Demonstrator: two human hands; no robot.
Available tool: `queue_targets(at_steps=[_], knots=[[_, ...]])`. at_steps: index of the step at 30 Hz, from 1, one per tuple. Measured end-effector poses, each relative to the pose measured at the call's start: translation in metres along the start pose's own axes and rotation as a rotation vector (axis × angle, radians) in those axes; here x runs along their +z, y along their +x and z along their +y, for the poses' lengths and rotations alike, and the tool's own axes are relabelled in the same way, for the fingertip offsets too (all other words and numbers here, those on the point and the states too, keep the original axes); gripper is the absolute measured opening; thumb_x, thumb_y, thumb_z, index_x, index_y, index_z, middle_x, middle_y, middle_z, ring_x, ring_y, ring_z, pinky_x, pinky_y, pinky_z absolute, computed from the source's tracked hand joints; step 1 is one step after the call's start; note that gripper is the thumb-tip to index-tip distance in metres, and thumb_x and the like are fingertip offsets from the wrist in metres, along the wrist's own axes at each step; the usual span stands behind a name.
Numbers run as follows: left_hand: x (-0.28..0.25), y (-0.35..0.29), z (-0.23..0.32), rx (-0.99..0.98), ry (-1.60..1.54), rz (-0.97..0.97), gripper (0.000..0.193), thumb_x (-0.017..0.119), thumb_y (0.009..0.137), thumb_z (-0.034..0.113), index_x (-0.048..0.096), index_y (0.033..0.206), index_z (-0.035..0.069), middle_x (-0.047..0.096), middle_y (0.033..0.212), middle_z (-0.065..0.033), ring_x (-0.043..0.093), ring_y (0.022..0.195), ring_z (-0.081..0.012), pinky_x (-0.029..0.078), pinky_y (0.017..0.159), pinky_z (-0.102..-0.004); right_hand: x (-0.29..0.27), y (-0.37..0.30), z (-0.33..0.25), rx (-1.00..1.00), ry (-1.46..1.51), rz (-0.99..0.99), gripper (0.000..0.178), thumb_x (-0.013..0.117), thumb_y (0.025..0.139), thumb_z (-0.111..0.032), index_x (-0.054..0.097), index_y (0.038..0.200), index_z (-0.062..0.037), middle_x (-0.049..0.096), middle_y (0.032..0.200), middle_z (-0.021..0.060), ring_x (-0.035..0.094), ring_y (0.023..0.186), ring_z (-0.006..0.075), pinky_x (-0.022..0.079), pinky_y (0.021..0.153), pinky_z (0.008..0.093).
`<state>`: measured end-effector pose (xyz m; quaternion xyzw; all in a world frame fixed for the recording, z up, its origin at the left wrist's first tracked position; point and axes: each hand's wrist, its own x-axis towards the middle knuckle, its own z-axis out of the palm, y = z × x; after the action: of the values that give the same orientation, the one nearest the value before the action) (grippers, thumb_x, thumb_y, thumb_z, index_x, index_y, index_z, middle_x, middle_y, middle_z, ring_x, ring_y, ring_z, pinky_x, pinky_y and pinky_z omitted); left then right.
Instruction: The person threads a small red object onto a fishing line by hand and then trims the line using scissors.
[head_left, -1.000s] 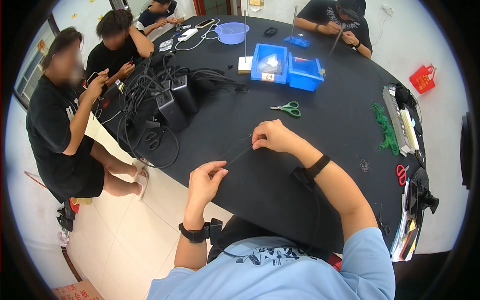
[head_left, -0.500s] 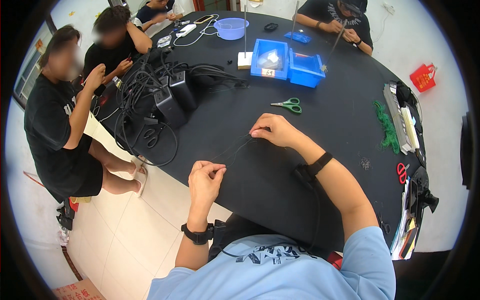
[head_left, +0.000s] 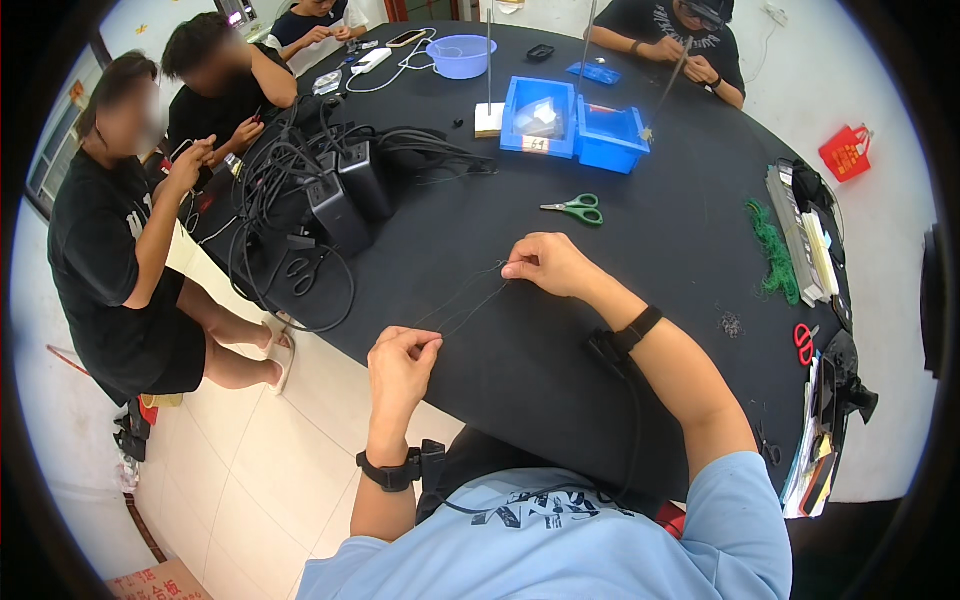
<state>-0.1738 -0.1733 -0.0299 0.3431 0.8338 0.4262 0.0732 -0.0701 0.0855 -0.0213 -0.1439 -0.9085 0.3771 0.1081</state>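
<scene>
Thin dark thread (head_left: 470, 311) stretches in two or so fine strands between my hands, above the black table (head_left: 560, 390). At its near left end my left hand (head_left: 402, 365) pinches it between thumb and fingertips, close to the table's edge. The far right end is pinched by my right hand (head_left: 545, 266), fingers curled. Whether something tiny sits in the right fingertips cannot be made out. Just beyond the right hand lie green-handled scissors (head_left: 577, 209), touched by neither hand.
Black power units (head_left: 345, 195) with tangled cables stand left. Blue bins (head_left: 540, 118) with upright rods are ahead, a purple basin (head_left: 463, 57) behind them. Green netting (head_left: 771, 255), red scissors (head_left: 804, 345) and papers line the right edge. Other people sit or stand around the far and left sides.
My left hand has moved slightly left, drawing the strands straighter. My right hand has barely shifted. At the left, the standing person's hands have moved a little.
</scene>
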Motion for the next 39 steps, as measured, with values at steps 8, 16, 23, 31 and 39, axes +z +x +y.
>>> queue_targets(at_steps=[8,16,23,31,39], knots=[[-0.002,0.001,-0.001,-0.025,-0.005,-0.011,0.012,0.074,0.077,0.007,0.076,0.089,0.005,0.063,0.078,-0.0057,0.059,0.063,-0.0126,0.048,0.059,-0.0257,0.004,0.002,-0.001,0.103,0.056,-0.031,0.034,0.066,0.091,-0.037,0.073,0.079,-0.0054,0.066,0.079,0.0104,0.061,0.074,0.0221,0.048,0.068,0.0345],[-0.003,0.001,-0.001,-0.034,-0.026,-0.018,0.011,0.074,0.078,0.008,0.076,0.088,0.004,0.063,0.078,-0.0053,0.059,0.064,-0.0125,0.048,0.06,-0.0257,0.008,0.004,-0.007,0.166,0.061,0.013,0.031,0.069,0.086,-0.034,0.072,0.083,-0.0032,0.069,0.075,0.0119,0.066,0.072,0.0252,0.051,0.069,0.0359],[-0.003,0.002,0.0,-0.038,-0.019,-0.023,0.011,0.074,0.078,0.008,0.076,0.088,0.005,0.063,0.079,-0.0053,0.059,0.065,-0.0124,0.048,0.06,-0.0256,0.008,0.003,-0.003,0.171,0.07,0.01,0.028,0.072,0.087,-0.029,0.068,0.085,-0.0013,0.065,0.07,0.0071,0.058,0.064,0.0144,0.046,0.06,0.0309],[-0.003,0.003,0.001,-0.056,-0.023,-0.032,0.011,0.074,0.078,0.009,0.076,0.088,0.005,0.064,0.08,-0.0057,0.06,0.065,-0.0129,0.048,0.061,-0.0259,0.014,0.003,0.004,0.021,0.02,-0.005,0.026,0.07,0.088,-0.028,0.068,0.084,-0.0023,0.067,0.074,0.0097,0.062,0.067,0.0207,0.048,0.063,0.0346],[-0.003,0.004,0.002,-0.054,-0.037,-0.021,0.01,0.074,0.078,0.008,0.076,0.087,0.004,0.063,0.079,-0.0054,0.06,0.065,-0.0125,0.049,0.061,-0.0258,0.011,0.003,-0.007,-0.172,-0.033,-0.024,0.021,0.072,0.084,-0.023,0.068,0.084,-0.0022,0.066,0.076,0.0125,0.062,0.068,0.0276,0.048,0.063,0.0352]])
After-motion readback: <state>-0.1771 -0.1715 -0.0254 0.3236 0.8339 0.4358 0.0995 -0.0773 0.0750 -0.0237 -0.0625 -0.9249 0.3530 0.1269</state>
